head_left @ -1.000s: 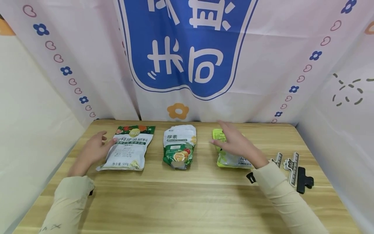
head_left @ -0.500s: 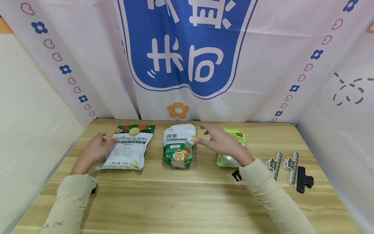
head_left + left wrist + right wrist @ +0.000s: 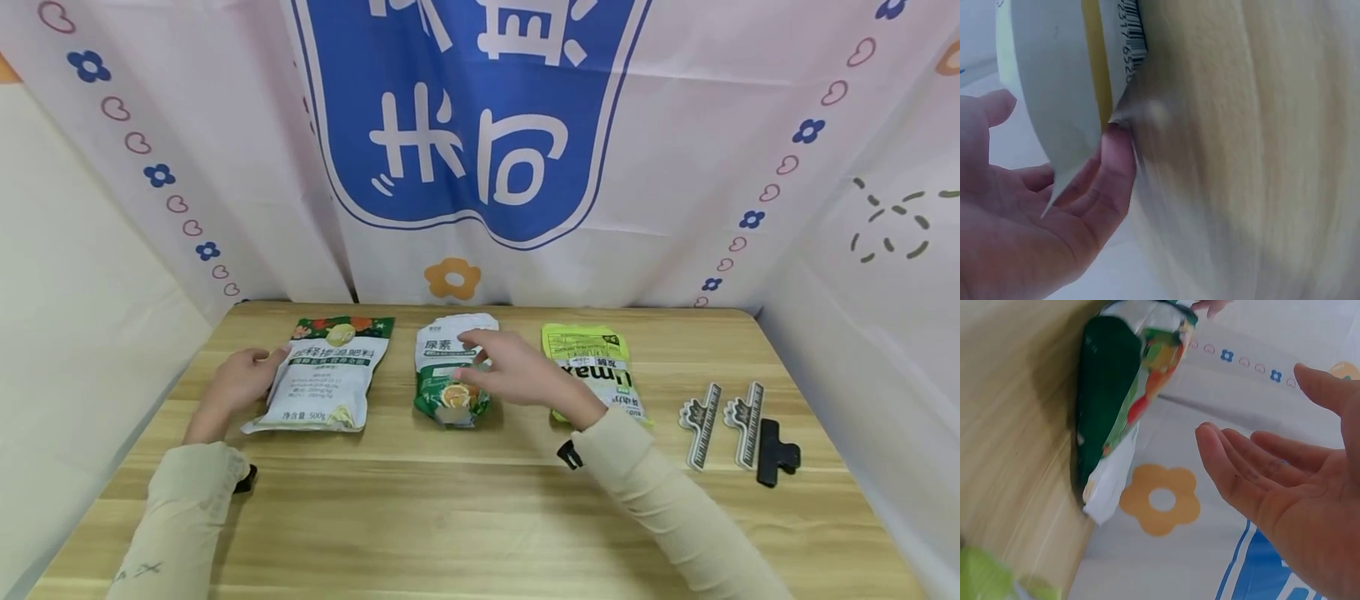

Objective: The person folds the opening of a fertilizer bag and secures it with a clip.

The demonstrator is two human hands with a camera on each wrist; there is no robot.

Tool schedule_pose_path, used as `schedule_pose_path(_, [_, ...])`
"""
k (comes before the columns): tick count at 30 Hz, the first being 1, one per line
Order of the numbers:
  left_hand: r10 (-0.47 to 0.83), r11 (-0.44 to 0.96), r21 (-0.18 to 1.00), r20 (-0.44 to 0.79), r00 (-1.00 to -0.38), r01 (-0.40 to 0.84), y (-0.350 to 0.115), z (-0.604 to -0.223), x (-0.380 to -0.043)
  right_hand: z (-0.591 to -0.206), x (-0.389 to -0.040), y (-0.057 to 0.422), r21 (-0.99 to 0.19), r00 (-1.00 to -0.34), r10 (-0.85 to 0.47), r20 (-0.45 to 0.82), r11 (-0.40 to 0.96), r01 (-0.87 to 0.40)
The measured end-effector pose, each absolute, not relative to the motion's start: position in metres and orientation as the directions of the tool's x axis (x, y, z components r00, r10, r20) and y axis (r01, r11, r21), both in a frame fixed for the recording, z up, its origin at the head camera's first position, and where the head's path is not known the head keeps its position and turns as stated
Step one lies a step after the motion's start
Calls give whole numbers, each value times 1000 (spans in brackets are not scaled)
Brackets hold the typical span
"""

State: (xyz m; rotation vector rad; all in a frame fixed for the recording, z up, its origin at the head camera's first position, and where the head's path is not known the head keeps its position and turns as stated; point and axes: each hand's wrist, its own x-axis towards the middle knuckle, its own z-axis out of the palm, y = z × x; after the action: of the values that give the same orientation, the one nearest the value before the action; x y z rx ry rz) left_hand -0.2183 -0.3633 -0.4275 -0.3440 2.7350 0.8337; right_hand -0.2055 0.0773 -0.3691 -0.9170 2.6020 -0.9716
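Note:
In the head view a white bag with a green top band (image 3: pixel 322 383) lies at the left of the table. My left hand (image 3: pixel 243 383) is at its left edge; in the left wrist view the fingers (image 3: pixel 1116 162) reach under the bag's edge, while the thumb stands apart on the other side. Over the right part of the middle bag, white and green with printed fruit (image 3: pixel 438 375), hovers my right hand (image 3: pixel 525 371). Its relaxed fingers hold nothing, and the right wrist view has a gap between them and the bag (image 3: pixel 1110 406).
A yellow-green bag (image 3: pixel 588 367) lies right of the middle bag. Farther right are two patterned clips (image 3: pixel 701 425) and a black clip (image 3: pixel 776 454) on the wooden table (image 3: pixel 480 517). A printed cloth (image 3: pixel 675 167) hangs behind the table's back edge.
My right hand has moved left, from above the yellow-green bag to the middle bag. My left hand has lowered slightly against the left bag's edge. All three bags stay in place.

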Motion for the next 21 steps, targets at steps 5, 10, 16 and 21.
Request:
schedule_pose_path(5, [-161,748,569,-347,-924,-343,-362,-429,-219,-368,-203,64,-678,-765,-644,-5,564,-471])
schedule_pose_path(10, [-168,705,597,-384,-908,-383,-361,-430,-220,-370,-200,51,-717,-751,-660,-3,525,-459])
schedule_pose_path(16, [-177,686,597,-418,-891,-416,-361,-431,-222,-373,-199,31,-745,-745,-667,-1,497,-444])
schedule_pose_path(21, [-181,696,585,-417,-891,-415,-359,-430,-224,-376,-198,15,-765,-754,-657,-19,495,-413])
